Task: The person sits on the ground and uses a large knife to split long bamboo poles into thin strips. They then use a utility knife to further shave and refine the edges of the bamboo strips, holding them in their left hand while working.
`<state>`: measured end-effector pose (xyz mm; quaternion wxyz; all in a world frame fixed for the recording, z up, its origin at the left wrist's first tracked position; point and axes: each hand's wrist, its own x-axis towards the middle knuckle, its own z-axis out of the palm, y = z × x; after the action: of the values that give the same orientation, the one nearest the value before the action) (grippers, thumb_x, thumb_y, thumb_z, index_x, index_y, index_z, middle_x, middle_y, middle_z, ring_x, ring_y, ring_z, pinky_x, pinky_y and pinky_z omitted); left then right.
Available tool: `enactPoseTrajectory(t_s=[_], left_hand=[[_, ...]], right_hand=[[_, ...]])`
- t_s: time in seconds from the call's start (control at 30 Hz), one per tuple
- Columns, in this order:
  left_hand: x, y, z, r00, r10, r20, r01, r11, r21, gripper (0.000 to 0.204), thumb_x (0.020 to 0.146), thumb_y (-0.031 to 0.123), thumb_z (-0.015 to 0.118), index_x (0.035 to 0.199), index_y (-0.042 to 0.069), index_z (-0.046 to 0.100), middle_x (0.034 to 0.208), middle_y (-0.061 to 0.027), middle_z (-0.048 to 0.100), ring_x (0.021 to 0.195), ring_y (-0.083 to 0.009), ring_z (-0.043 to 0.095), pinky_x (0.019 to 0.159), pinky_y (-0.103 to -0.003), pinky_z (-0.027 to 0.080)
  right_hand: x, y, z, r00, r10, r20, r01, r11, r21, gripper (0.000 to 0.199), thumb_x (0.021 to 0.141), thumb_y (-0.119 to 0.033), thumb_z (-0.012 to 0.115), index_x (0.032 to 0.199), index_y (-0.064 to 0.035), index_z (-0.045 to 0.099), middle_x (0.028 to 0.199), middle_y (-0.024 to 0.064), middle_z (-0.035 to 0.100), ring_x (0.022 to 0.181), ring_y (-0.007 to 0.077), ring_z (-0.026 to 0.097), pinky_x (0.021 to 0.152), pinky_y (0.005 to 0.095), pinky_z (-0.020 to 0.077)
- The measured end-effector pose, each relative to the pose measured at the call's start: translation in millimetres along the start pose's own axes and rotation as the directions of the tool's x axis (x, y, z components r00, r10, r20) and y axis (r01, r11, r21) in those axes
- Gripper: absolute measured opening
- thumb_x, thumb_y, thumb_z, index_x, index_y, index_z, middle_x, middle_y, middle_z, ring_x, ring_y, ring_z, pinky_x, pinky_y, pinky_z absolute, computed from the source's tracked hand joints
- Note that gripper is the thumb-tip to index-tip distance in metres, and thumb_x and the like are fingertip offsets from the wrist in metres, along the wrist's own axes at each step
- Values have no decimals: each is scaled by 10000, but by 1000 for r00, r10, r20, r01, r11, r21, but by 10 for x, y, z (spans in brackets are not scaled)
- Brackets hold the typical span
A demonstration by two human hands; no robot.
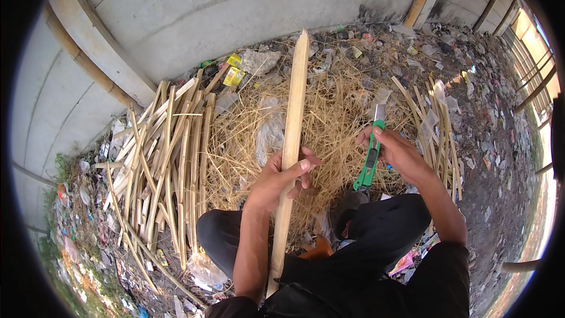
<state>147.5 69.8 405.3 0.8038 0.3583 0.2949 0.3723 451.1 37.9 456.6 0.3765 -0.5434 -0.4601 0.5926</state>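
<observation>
Left hand (281, 178) grips upright bamboo slat (291, 141), tip pointing away; right hand (395, 152) clasps green cutter (370, 162)

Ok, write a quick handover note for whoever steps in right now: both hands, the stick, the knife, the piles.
Left hand: gripping the long bamboo strip upright, pointed tip away.
Right hand: holding the green utility knife, blade out, apart from the strip.
Done: bamboo strips piled on the left, fewer on the right, shavings heaped in front.
Left: the held strip; how finished it is cannot be told.
</observation>
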Motion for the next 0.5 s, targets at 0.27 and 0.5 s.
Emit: enactPoseTrajectory(t_s=[0.27, 0.5], left_hand=[[51, -35, 154, 994, 41, -103, -9, 956, 294, 470, 877, 168, 899, 1218, 28, 606, 880, -44, 722, 610, -69, 621, 425, -204, 431], [-78, 111, 74, 969, 128, -211, -61, 953, 298, 436, 877, 115, 886, 1198, 13, 608, 871, -38, 719, 598, -67, 612, 421, -221, 435]], right_hand=[[205, -48, 583, 983, -120, 142, 127, 991, -41, 369, 1125, -307, 588, 1324, -12, 684, 1199, 107, 718, 1088, 169, 694, 923, 364, 573], [-49, 684, 743, 856, -492, -157, 189, 582, -791, 311, 1031, -203, 658, 1247, 21, 646, 1157, 191, 664, 1068, 362, 703, 918, 472, 560]])
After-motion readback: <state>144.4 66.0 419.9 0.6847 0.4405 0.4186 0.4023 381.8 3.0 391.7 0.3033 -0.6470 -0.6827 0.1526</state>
